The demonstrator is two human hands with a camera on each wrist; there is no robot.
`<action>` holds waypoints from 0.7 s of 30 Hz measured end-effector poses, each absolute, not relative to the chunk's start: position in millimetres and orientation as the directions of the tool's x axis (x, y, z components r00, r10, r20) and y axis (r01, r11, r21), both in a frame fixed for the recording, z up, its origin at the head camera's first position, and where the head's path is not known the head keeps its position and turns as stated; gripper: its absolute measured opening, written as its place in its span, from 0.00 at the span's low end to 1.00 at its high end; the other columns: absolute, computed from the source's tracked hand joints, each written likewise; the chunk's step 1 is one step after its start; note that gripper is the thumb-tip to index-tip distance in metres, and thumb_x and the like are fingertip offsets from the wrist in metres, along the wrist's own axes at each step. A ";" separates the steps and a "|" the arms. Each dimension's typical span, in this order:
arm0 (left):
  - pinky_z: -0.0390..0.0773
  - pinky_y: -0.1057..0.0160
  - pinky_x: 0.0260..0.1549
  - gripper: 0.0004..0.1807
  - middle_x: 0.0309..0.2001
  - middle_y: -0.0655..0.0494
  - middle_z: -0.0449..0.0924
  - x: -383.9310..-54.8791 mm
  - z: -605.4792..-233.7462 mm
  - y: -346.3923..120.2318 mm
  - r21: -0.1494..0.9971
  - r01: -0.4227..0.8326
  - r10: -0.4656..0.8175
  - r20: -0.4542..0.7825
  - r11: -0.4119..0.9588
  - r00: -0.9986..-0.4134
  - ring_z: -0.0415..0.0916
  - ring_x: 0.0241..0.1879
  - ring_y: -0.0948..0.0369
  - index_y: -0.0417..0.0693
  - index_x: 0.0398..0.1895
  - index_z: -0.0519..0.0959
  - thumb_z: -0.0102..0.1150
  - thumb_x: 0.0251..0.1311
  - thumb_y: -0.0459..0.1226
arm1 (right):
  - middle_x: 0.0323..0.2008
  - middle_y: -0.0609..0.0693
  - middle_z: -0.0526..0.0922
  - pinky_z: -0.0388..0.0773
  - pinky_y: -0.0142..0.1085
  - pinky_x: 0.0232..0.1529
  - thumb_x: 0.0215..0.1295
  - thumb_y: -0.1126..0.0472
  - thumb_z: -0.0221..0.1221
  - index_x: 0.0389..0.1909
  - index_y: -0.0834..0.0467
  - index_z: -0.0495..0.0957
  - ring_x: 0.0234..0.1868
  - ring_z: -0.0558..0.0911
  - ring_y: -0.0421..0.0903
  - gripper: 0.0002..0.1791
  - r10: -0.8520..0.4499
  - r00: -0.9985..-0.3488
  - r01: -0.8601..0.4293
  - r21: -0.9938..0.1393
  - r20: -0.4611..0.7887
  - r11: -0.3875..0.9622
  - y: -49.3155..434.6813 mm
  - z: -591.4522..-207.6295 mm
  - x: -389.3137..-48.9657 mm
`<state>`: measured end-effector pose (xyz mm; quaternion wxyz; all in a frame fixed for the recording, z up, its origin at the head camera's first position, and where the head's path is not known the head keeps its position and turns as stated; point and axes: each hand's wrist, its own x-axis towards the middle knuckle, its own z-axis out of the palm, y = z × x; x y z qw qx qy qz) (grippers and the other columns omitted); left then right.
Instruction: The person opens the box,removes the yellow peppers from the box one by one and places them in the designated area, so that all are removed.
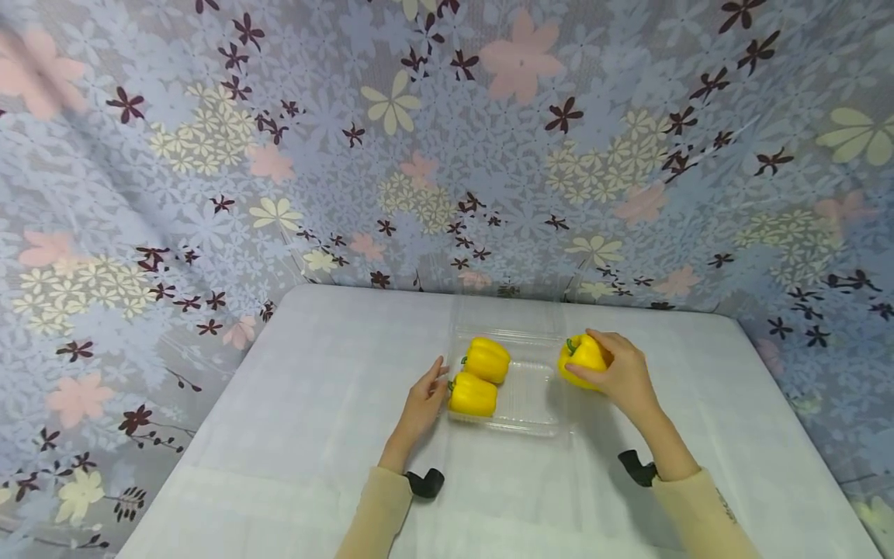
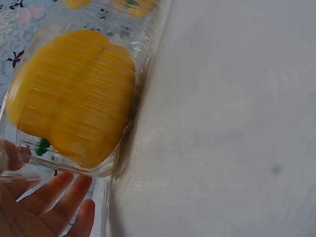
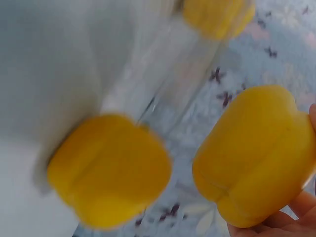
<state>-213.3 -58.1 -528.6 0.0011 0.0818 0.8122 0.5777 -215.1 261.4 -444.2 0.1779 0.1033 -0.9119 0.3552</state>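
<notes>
In the head view, a clear plastic container [image 1: 534, 392] holds two yellow bell peppers [image 1: 486, 360] side by side in its left half. My left hand [image 1: 422, 400] is at its left end, straight fingers touching the rim near a green stem. Close up in the left wrist view, a pepper [image 2: 81, 94] shows through the clear ribbed wall. At the container's right end my right hand [image 1: 624, 373] grips another yellow bell pepper [image 3: 259, 155] between thumb and fingers. Near that one, a further pepper [image 3: 111, 170] sits against the white surface in the right wrist view.
The container's clear lid [image 1: 506, 310] lies folded back behind it. A white cover [image 1: 335, 373] spreads over the table. Flower-patterned cloth [image 1: 391, 194] hangs behind the table's back edge. Black wrist mounts [image 1: 427, 484] sit by both sleeves.
</notes>
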 end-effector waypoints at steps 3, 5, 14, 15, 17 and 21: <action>0.77 0.53 0.52 0.28 0.64 0.41 0.70 -215.9 -534.6 -58.3 0.933 0.129 0.124 0.092 0.335 -0.988 0.74 0.55 0.48 0.42 0.72 0.56 0.44 0.71 0.35 | 0.48 0.69 0.78 0.80 0.56 0.42 0.48 0.60 0.72 0.56 0.72 0.73 0.45 0.79 0.64 0.35 -0.018 -0.905 -0.294 -0.594 0.425 0.749 279.9 -442.9 -215.1; 0.76 0.51 0.53 0.28 0.64 0.40 0.70 -214.2 -531.9 -57.8 0.938 0.123 0.122 0.087 0.324 -0.989 0.74 0.55 0.47 0.41 0.72 0.56 0.44 0.71 0.34 | 0.48 0.70 0.78 0.79 0.56 0.42 0.50 0.60 0.71 0.57 0.72 0.72 0.45 0.79 0.65 0.35 0.016 -0.901 -0.271 -0.591 0.434 0.760 292.9 -443.1 -213.9; 0.76 0.48 0.51 0.28 0.63 0.35 0.70 -202.4 -512.0 -60.8 0.939 0.136 0.149 0.092 0.316 -0.984 0.74 0.54 0.44 0.36 0.71 0.56 0.43 0.70 0.31 | 0.48 0.75 0.76 0.75 0.60 0.44 0.50 0.59 0.71 0.56 0.75 0.71 0.46 0.76 0.69 0.36 0.147 -0.891 -0.140 -0.570 0.429 0.809 339.1 -453.3 -203.8; 0.76 0.50 0.50 0.28 0.63 0.36 0.70 -204.0 -516.3 -61.6 0.936 0.141 0.147 0.098 0.322 -0.984 0.74 0.53 0.45 0.37 0.71 0.56 0.43 0.70 0.32 | 0.48 0.75 0.75 0.75 0.61 0.44 0.51 0.59 0.70 0.57 0.75 0.70 0.46 0.75 0.69 0.36 0.158 -0.895 -0.124 -0.572 0.417 0.811 342.5 -455.6 -203.2; 0.76 0.52 0.51 0.28 0.63 0.38 0.71 -208.2 -525.6 -62.7 0.933 0.137 0.137 0.096 0.333 -0.986 0.75 0.53 0.47 0.40 0.72 0.57 0.44 0.70 0.33 | 0.48 0.76 0.75 0.75 0.61 0.44 0.52 0.58 0.70 0.57 0.76 0.70 0.47 0.75 0.70 0.36 0.176 -0.904 -0.090 -0.574 0.391 0.814 348.4 -460.1 -202.1; 0.76 0.51 0.52 0.28 0.63 0.40 0.71 -212.9 -534.0 -64.9 0.934 0.141 0.143 0.098 0.329 -0.985 0.75 0.54 0.47 0.43 0.72 0.57 0.44 0.71 0.35 | 0.50 0.77 0.74 0.74 0.61 0.46 0.55 0.55 0.68 0.57 0.77 0.68 0.48 0.74 0.70 0.37 0.201 -0.926 -0.018 -0.569 0.319 0.822 356.9 -467.7 -199.3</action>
